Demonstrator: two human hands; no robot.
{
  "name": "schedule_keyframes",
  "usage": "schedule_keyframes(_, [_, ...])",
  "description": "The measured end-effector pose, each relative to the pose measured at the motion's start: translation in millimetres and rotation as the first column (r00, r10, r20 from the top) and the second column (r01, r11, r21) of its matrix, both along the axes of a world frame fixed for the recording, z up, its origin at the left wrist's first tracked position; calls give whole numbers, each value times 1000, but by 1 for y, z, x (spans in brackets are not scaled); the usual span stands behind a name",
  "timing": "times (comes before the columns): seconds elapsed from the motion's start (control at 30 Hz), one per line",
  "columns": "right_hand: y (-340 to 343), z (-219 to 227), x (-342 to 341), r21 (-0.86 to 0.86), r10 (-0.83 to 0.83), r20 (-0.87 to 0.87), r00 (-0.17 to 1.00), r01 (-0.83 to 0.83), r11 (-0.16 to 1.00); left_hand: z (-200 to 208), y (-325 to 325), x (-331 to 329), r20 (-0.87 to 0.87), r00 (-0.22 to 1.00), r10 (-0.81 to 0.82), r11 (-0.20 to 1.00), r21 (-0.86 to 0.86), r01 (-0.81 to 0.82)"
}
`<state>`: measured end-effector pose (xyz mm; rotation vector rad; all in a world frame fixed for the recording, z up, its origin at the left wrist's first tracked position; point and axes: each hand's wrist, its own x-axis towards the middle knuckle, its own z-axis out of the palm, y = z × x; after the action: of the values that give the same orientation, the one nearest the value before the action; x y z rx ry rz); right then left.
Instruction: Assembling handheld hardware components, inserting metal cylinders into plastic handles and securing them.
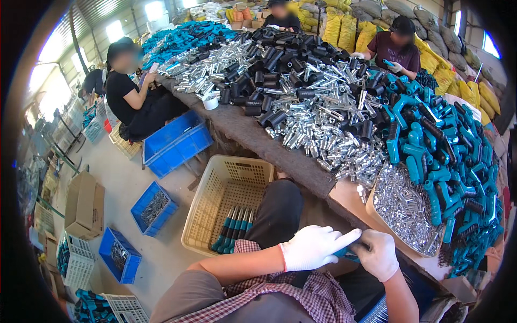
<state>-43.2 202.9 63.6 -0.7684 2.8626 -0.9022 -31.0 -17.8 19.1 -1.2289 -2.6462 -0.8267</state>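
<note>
Over my lap, my left hand (315, 247) in a white knitted glove is closed around a teal part (346, 252), its index finger stretched toward the other hand. My right hand (378, 255), also gloved, pinches at the far end of the same part. Most of the part is covered by the fingers, so its full shape cannot be told. Left of my knee stands a cream plastic crate (206, 202) with several teal-and-black tools (231, 229) lying side by side. Near my right hand, a shallow box (371, 207) holds a heap of small metal pieces (407, 202).
The long table (285, 148) bears heaps of black sleeves (277, 81), silvery metal parts (318, 132) and teal handles (417, 153). Blue bins (180, 157) and a cardboard box (83, 207) stand on the floor at left. Several other people sit around the table; yellow sacks (347, 29) are stacked behind.
</note>
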Motion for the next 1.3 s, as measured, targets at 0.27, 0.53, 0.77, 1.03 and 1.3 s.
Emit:
schedule_keyframes(0.27, [6, -2, -4, -142, -43, 300, 953, 90, 986, -3, 0, 0, 25, 1000, -14, 1000, -24, 15])
schedule_keyframes(0.53, [4, -12, 5, -8, 21, 34, 999, -21, 1000, -4, -3, -2, 51, 998, -22, 998, -62, 25])
schedule_keyframes(0.77, [10, -15, 7, -156, -56, 259, 964, 99, 983, 2, 4, 6, 52, 998, -33, 997, -63, 37])
schedule_keyframes(1.03, [14, -21, 13, -121, -52, 71, 996, 61, 991, 12, 4, -3, 42, 999, -20, 996, -86, 24])
schedule_keyframes(1.3, [16, -20, -2, -338, -13, 358, 933, 143, 930, 20, 1, -9, -17, 1000, -2, 999, -52, 2])
